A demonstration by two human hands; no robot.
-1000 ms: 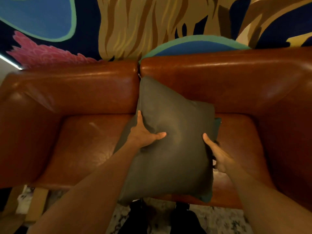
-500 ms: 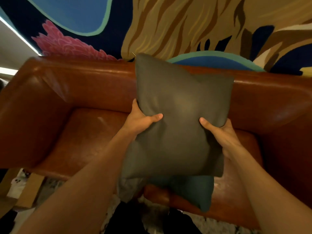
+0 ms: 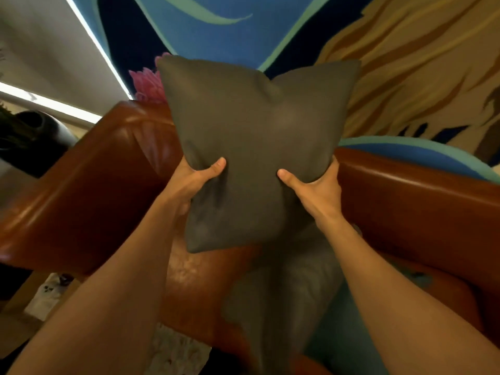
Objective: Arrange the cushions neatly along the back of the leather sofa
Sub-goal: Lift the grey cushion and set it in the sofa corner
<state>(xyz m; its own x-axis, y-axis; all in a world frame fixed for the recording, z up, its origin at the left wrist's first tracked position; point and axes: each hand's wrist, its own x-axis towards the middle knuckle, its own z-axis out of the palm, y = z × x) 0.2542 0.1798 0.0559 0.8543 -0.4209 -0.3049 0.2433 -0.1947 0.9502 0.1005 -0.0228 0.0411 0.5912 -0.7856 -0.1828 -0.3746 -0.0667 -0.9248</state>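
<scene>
Both hands hold a grey cushion up in the air above the sofa, clear of the seat and in front of the sofa's back. The cushion is nearly square, so it has no clear long axis; its broad face is turned toward the camera and it stands upright, with its two top corners up against the mural behind the sofa and its bottom edge hanging above the seat. The top edge dips in the middle between the two corners. The cushion is tilted a little, with the lower left corner hanging lowest.

The left hand grips the cushion's left edge low down, thumb pressed across the front face and the fingers hidden behind the fabric. The right hand grips the right edge at about the same height, thumb on the front and fingers wrapped behind. The fabric puckers under both thumbs.

Below the held cushion, a second grey cushion lies on the sofa seat, and a teal cushion lies beside it toward the sofa's right end, partly under the right forearm. A patterned rug shows in front of the sofa.
</scene>
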